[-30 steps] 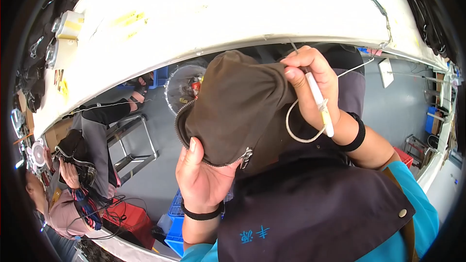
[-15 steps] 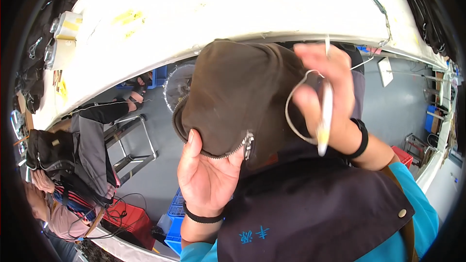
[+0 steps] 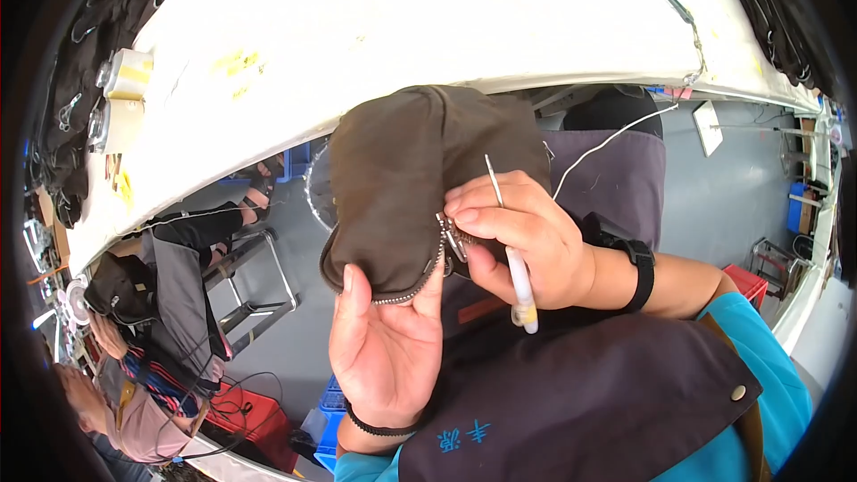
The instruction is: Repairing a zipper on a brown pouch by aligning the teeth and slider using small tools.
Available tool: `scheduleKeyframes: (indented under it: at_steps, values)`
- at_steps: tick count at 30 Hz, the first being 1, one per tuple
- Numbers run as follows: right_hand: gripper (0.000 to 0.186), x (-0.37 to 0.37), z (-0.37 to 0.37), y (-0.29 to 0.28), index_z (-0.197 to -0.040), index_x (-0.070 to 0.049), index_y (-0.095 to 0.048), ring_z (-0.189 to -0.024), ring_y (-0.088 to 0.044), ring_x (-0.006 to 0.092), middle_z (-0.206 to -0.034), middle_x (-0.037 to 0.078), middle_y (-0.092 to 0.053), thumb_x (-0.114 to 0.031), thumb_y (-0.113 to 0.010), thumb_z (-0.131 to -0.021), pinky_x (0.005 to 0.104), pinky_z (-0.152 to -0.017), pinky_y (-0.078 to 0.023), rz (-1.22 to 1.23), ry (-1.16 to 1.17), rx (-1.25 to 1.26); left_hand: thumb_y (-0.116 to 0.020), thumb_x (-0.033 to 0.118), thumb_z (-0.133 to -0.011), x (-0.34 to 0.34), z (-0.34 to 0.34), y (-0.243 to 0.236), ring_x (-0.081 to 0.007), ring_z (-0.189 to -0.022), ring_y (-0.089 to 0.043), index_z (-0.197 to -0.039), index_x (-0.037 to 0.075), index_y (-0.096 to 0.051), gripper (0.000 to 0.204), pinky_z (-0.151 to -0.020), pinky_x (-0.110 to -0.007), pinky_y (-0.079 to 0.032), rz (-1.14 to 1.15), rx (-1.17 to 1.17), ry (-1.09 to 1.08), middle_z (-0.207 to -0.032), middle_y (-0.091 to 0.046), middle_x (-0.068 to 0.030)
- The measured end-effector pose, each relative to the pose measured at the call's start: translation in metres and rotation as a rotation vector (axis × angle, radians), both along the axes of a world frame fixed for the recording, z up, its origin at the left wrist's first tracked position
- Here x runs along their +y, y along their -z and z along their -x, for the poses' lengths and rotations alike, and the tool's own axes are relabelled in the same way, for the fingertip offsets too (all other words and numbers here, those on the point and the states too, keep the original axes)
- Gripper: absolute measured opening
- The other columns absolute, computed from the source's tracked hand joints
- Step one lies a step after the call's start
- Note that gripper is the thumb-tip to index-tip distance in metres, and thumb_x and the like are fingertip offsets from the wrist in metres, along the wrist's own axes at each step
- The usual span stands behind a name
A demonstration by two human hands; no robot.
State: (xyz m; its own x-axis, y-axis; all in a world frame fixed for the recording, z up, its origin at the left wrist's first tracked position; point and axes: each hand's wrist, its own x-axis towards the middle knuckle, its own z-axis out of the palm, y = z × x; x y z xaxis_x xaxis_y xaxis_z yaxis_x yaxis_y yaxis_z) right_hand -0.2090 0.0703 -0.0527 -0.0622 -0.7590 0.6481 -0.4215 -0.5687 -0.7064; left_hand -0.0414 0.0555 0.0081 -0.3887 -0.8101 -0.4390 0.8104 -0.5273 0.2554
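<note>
A dark brown fabric bag [image 3: 393, 178] with a curved metal-toothed zipper [image 3: 393, 301] lies in front of me, its far end close to the table edge. My left hand [image 3: 388, 339] is closed on the bag's near rim, thumb on the outside and fingers behind the fabric. At the zipper's end, the fingertips of my right hand [image 3: 527, 241] pinch around the metal zipper pull [image 3: 455, 243]. Tucked through that same hand is a slim tool with a white handle [image 3: 521, 290] and a thin metal tip pointing away. The right fingertips partly cover the zipper's end.
A white-covered table [image 3: 295, 45] curves across the far side. One white cord [image 3: 616, 136] runs from its edge toward my right hand. On the left a co-worker [image 3: 147, 393] sits near a metal-framed stool [image 3: 259, 290]. A red crate [image 3: 254, 419] stands on the floor.
My right hand has come down and left from above the bag's right side to the zipper end, bringing the tool along. The left hand keeps its grip on the rim.
</note>
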Motion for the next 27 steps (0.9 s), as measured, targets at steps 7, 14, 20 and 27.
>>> scheduleKeyframes:
  at_steps: [7, 14, 20, 27]
  values:
    - [0.034, 0.003, 0.022, -0.014, -0.099, -0.001, -0.054, -0.070, -0.065, 0.0250, -0.085, 0.016, -0.066, 0.015, -0.062, -0.070, 0.0305, -0.062, -0.053, -0.056, -0.004, 0.021, -0.078, 0.014, -0.079, 0.017, -0.033, 0.014, -0.0275, -0.100, -0.065, -0.122, 0.000, -0.051, 0.052, -0.088, -0.039, -0.053, 0.779, -0.946, 0.506, -0.110, -0.065, -0.0095]
    - [0.031, 0.014, 0.014, -0.023, -0.094, -0.002, -0.056, -0.076, -0.067, 0.0260, -0.091, 0.015, -0.067, 0.013, -0.065, -0.069, 0.0337, -0.065, -0.054, -0.112, -0.114, -0.013, -0.075, 0.021, -0.077, -0.013, 0.004, 0.033, -0.0286, -0.102, -0.062, -0.098, 0.015, -0.069, 0.022, -0.105, -0.054, -0.034, 1.708, -1.879, -0.643, -0.092, -0.068, -0.0036]
    - [0.027, 0.018, 0.021, -0.042, -0.097, -0.003, -0.053, -0.079, -0.066, 0.0185, -0.093, 0.017, -0.066, 0.010, -0.062, -0.076, 0.0290, -0.067, -0.053, -0.344, -0.280, -0.138, -0.071, 0.026, -0.075, -0.041, -0.011, 0.011, -0.0180, -0.065, -0.060, -0.077, 0.011, -0.067, 0.016, -0.078, -0.034, -0.038, 1.533, -1.385, 0.363, -0.067, -0.062, 0.0003]
    - [0.029, 0.019, 0.022, -0.042, -0.104, -0.002, -0.049, -0.089, -0.063, 0.0173, -0.098, 0.015, -0.063, 0.011, -0.061, -0.080, 0.0282, -0.080, -0.050, -0.569, -0.419, -0.470, -0.063, 0.026, -0.088, -0.024, -0.007, 0.023, -0.0192, -0.068, -0.053, -0.076, -0.001, -0.062, 0.030, -0.073, -0.032, -0.039, 0.733, -0.762, 0.464, -0.071, -0.062, -0.0085]
